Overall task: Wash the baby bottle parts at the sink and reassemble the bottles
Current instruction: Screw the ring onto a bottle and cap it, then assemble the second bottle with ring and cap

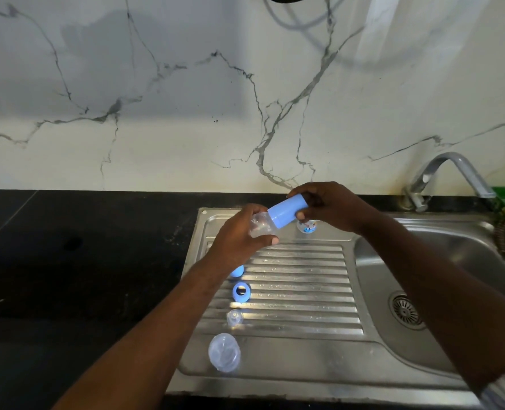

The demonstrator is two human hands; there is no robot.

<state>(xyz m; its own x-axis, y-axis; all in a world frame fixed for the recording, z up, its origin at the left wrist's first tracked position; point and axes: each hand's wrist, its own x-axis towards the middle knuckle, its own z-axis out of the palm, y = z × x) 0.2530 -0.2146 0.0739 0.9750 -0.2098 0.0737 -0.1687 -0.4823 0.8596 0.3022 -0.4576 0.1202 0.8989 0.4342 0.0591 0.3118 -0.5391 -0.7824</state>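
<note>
Together, both hands hold one baby bottle [261, 226] above the drainboard [304, 279].
The left hand [245, 232] curls its fingers round the clear body; the right hand [331, 207] grips the blue cap [286, 213]. A blue ring [241, 292], a clear teat [235, 318] and a clear domed piece [224, 352] lie below.

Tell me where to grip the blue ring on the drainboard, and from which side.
Pinch the blue ring across its outer rim, coming from above and closing on its left and right sides. It seems to lie flat on the drainboard, hole up, and the clear nipple sits close on its near side.
</note>
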